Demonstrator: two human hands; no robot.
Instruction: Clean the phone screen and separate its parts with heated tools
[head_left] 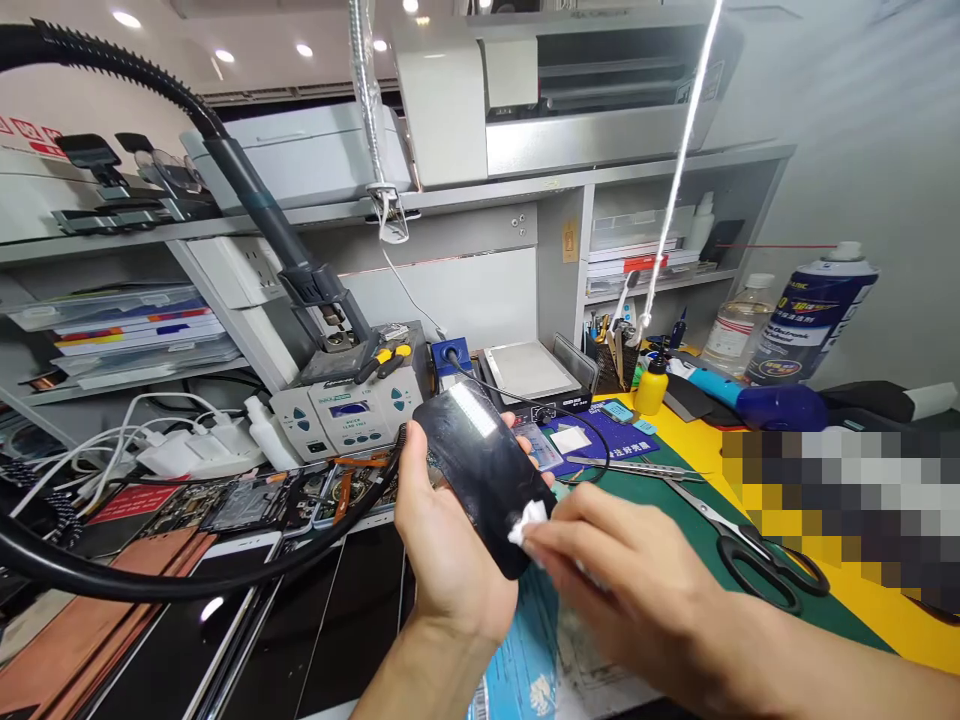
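Note:
A dark glossy phone (487, 480) lies tilted in my left hand (450, 560), whose thumb and fingers wrap round its edges. Light glares off the upper part of its surface. Pinched in my right hand (630, 570) is a small white tissue (531, 520), which touches the lower right part of the phone. Beneath the hands, a light blue packet (525, 630) rests on the bench. To the right of my right hand are scissors (750, 545) with black handles, and metal tweezers (645, 468) lie just behind.
A hot-air station (352, 415) with a black hose (225, 585) crosses the left side. Several phones and tablets (195, 610) lie there. A yellow bottle (651, 385), a blue spray can (814, 315) and a clear bottle (739, 325) stand at the back right. A shelf (465, 200) spans the back.

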